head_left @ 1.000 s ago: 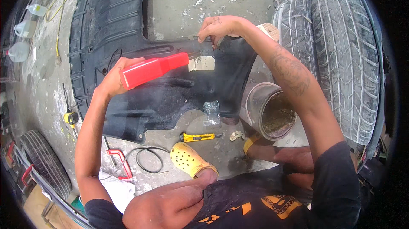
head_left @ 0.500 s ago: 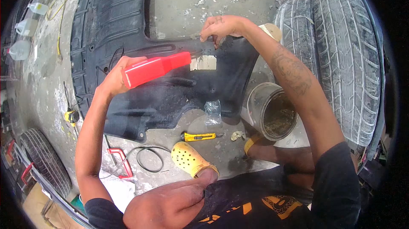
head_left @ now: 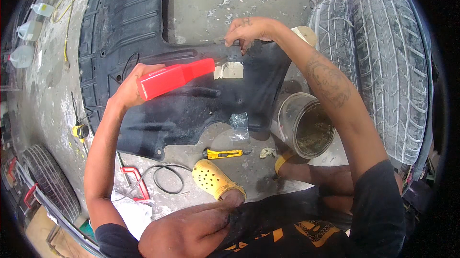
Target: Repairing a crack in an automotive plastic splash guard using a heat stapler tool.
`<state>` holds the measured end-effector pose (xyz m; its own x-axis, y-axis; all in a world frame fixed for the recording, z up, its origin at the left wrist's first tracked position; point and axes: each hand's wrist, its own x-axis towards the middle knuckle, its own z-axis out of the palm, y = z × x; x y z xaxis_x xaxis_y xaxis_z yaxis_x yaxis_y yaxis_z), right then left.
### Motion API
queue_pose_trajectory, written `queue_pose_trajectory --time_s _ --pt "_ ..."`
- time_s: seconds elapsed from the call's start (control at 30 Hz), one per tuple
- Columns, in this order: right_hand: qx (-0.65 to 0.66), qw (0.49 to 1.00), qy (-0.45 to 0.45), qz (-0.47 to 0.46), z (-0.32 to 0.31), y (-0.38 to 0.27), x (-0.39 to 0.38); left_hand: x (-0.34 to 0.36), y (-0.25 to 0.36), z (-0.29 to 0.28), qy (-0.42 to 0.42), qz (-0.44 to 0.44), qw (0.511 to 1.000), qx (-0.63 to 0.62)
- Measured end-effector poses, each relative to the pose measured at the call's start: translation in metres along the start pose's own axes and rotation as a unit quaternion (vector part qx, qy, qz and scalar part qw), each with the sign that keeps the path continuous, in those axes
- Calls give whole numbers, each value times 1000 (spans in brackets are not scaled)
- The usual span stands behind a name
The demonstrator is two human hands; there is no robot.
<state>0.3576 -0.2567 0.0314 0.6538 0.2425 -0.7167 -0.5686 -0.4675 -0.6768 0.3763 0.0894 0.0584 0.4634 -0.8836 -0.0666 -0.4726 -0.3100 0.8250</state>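
Observation:
My left hand (head_left: 128, 87) is wrapped round a red soldering gun (head_left: 177, 76), its metal tip pointing right over a black plastic undertray (head_left: 143, 78). The tip is close to a pale rectangular patch (head_left: 229, 70) on the undertray. Just beyond it, my right hand (head_left: 247, 32) has its fingers pinched together at the edge of the plastic. What they hold, if anything, is too small to make out. A dark cord (head_left: 128, 64) loops behind my left hand.
A yellow utility knife (head_left: 224, 154) and a clear plastic packet (head_left: 239, 126) lie nearer me. To the right stand a bucket (head_left: 283, 116) and large tyres (head_left: 390, 66). A red-handled hacksaw (head_left: 140, 183) lies near my yellow clog (head_left: 211, 179); plastic jugs (head_left: 29, 31) stand far left.

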Motion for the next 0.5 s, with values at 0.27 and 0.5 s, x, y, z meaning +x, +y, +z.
queue_pose_trajectory --time_s 0.27,0.5 --pt "2 1000 -1 -14 -1 2 2 -1 -2 1 3 -12 1000 3" --pt "9 1000 14 -8 -1 3 3 0 3 0 -3 -30 999 -21"
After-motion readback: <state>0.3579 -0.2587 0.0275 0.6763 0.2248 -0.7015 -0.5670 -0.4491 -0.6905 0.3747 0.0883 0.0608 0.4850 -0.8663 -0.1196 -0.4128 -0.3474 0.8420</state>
